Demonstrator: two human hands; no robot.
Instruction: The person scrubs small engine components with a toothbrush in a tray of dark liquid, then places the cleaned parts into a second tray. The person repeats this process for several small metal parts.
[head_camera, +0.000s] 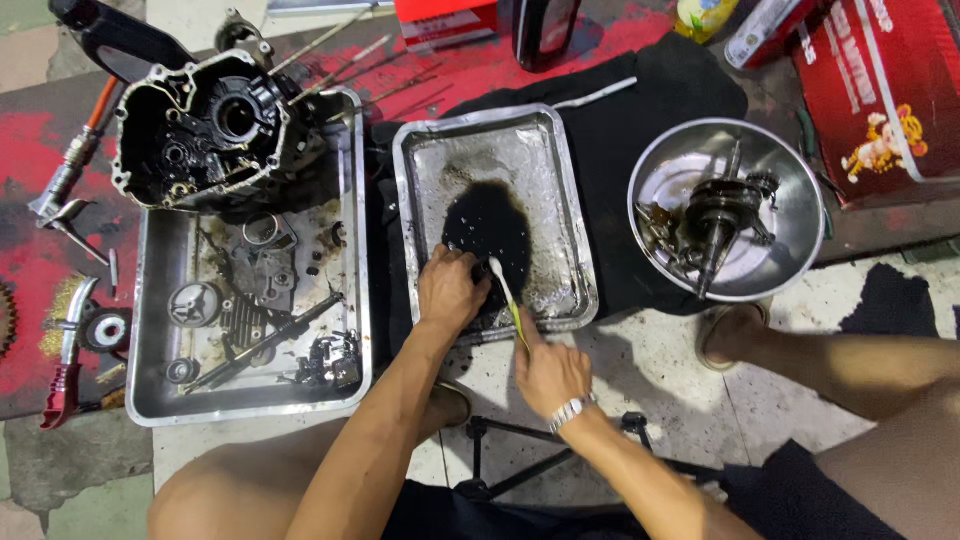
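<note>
Tray (570, 200) holds black oil; bowl (800, 170) holds crankshaft (718, 215)

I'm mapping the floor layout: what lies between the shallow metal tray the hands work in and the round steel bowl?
In the head view, only black cloth lies between the shallow metal tray and the round steel bowl; both rest on it.

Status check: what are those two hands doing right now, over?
Left hand grips small dark part in oily tray. Right hand holds toothbrush against it. Nothing in the way.
</note>
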